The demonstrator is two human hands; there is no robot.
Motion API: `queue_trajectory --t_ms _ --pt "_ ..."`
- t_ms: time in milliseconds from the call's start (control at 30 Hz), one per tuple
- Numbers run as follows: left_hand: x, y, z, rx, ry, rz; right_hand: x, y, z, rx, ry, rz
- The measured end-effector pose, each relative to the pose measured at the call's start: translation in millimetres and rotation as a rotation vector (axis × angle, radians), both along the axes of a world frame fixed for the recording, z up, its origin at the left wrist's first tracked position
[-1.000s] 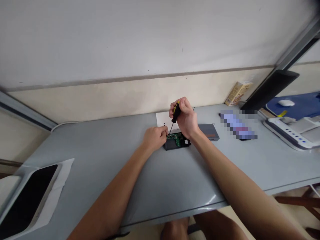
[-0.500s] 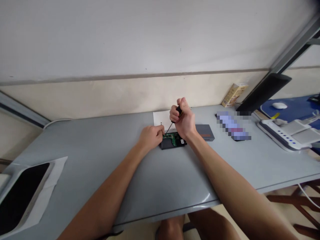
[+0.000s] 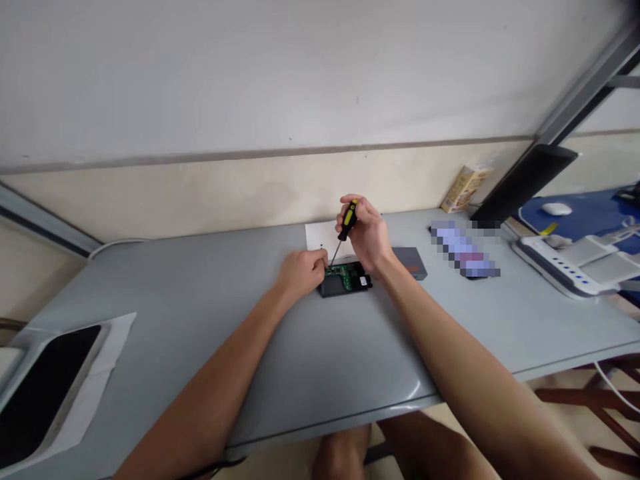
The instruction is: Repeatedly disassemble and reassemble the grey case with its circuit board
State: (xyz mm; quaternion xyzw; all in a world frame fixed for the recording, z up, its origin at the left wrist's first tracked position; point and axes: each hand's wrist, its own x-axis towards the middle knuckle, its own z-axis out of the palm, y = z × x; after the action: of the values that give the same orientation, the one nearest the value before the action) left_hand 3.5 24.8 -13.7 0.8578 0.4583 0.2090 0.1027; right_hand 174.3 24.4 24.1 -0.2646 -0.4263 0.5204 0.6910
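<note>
A black plastic case (image 3: 333,287) lies on the grey table, with a green circuit board (image 3: 346,276) exposed inside it. Closed fingers of my left hand (image 3: 302,275) grip the case at its upper left edge. In my right hand (image 3: 371,235) is a black and yellow screwdriver (image 3: 349,219), tilted, its shaft slanting down to the left. The tip meets the board's upper left part, close to my left fingertips; what lies right under it is too small to make out. A grey casing part (image 3: 407,261) sits behind my right wrist.
White paper (image 3: 320,233) with small dark specks lies behind the case. To the right are a blurred-out phone (image 3: 463,250), a carton (image 3: 465,189), a black upright object (image 3: 525,187) and a white power strip (image 3: 565,267). A dark-screened device (image 3: 47,393) rests on paper at the left.
My right hand has loosened and turned around the screwdriver, so more of its handle shows. The tip stays on the board. My left hand keeps its place.
</note>
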Motion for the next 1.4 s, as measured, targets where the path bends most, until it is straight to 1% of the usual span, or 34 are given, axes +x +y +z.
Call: queue_trajectory --t_ms 100,200,300,367,667,767,933,1100,1233,1400 --pt "-0.2 0.1 0.1 0.004 -0.01 -0.005 -1.1 -1.6 3.9 -0.011 0.067 0.036" --pt "0.1 0.1 0.5 0.015 -0.016 -0.008 -0.8 -1.7 4.5 -0.041 0.13 0.0" --pt "0.6 -0.2 0.7 0.015 -0.009 -0.005 1.1 -1.8 4.2 -0.075 0.108 -0.042" --pt "0.8 -0.3 0.4 0.019 -0.012 -0.004 2.2 -1.9 4.0 -0.081 0.085 -0.042" --pt "-0.4 2.1 -1.2 0.02 -0.027 -0.024 7.9 1.4 3.4 -0.048 0.018 0.04" --pt "0.1 2.7 -0.6 0.022 -0.025 -0.02 4.7 -1.5 6.6 -0.075 0.013 0.037" --pt "0.3 4.0 -1.4 0.036 -0.007 -0.018 -8.2 -8.3 12.5 -0.091 0.043 -0.007" --pt "0.5 4.6 -1.8 0.029 -0.017 -0.033 -10.8 -8.2 11.5 -0.063 0.07 -0.041" --pt "1.5 3.4 -1.2 0.046 -0.006 -0.03 -3.7 -3.5 9.5 -0.085 0.09 -0.006" --pt "2.2 2.5 -1.4 0.077 0.026 -0.013 0.1 -0.9 8.6 -0.106 0.011 0.075"
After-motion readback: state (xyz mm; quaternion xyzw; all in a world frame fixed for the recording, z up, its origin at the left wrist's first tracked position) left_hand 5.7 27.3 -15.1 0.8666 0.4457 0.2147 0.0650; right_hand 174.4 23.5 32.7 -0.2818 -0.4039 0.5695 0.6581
